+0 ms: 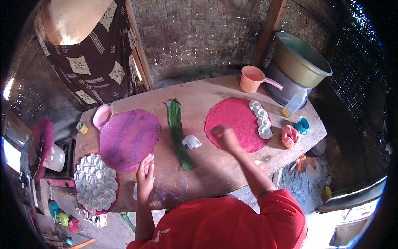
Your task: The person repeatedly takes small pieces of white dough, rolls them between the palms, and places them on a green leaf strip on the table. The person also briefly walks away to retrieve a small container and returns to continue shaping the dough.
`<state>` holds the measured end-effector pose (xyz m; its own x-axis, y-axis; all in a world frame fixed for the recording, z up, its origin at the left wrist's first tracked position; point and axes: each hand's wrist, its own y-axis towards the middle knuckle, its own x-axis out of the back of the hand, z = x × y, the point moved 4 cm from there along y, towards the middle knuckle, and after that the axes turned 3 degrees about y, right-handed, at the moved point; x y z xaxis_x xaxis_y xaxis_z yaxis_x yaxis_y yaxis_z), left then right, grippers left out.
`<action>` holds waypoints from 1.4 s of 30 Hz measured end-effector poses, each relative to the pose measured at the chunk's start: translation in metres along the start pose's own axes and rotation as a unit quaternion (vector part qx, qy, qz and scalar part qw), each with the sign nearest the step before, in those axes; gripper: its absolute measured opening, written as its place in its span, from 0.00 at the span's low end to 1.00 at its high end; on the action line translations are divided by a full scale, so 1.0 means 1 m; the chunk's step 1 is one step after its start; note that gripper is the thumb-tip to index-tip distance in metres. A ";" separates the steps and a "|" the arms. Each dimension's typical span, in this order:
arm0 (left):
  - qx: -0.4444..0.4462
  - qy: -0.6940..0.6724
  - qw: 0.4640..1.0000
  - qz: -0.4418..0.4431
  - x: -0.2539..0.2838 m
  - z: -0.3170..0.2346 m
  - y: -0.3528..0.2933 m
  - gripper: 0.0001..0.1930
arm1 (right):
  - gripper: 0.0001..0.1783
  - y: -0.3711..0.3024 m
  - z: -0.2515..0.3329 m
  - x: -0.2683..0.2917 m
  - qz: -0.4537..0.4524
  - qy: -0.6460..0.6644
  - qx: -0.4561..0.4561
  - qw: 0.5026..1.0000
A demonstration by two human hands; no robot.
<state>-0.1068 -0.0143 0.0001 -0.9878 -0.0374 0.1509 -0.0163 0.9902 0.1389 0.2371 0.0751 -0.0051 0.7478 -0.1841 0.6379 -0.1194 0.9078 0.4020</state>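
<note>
My right hand [226, 139] is over the left part of a round red mat [232, 118], blurred by motion, so its fingers do not read clearly. Along the mat's right edge runs a curved row of small white cup-shaped pieces [263, 121]. My left hand [145, 168], fingers stretched out, is by the lower right rim of a round purple mat [128, 139]. Between the two mats lies a strip of green leaf [175, 124], with a white lump [192, 142] at its right edge. Many more white cups [96, 182] cover another round mat at the table's left end.
On the wooden table [199, 93] stand a pink dipper [251, 79], a clear bottle [294, 103], a teal cup [302, 125], a crumpled pink cloth or bag [290, 137], a pink bowl [102, 116] and a small jar [82, 127]. A large basin [302, 58] rises behind the right corner. Embers [304, 164] glow below.
</note>
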 end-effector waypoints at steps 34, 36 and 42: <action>-0.114 0.112 0.984 -0.081 0.013 0.011 -0.008 0.36 | 0.15 0.012 0.250 -0.111 0.111 0.202 0.126 0.965; -0.165 0.134 0.977 -0.036 0.022 0.009 -0.006 0.25 | 0.15 0.009 0.255 -0.122 0.163 0.120 0.129 0.971; -0.019 0.181 0.978 0.104 0.043 0.016 -0.009 0.09 | 0.15 0.003 0.258 -0.133 0.087 0.088 0.215 0.969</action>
<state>-0.1513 -0.0223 -0.0105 -0.8492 0.1124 0.5160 0.1917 0.9760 0.1029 -0.0314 0.0047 0.0807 0.7872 0.0583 0.6140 -0.4862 0.6711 0.5596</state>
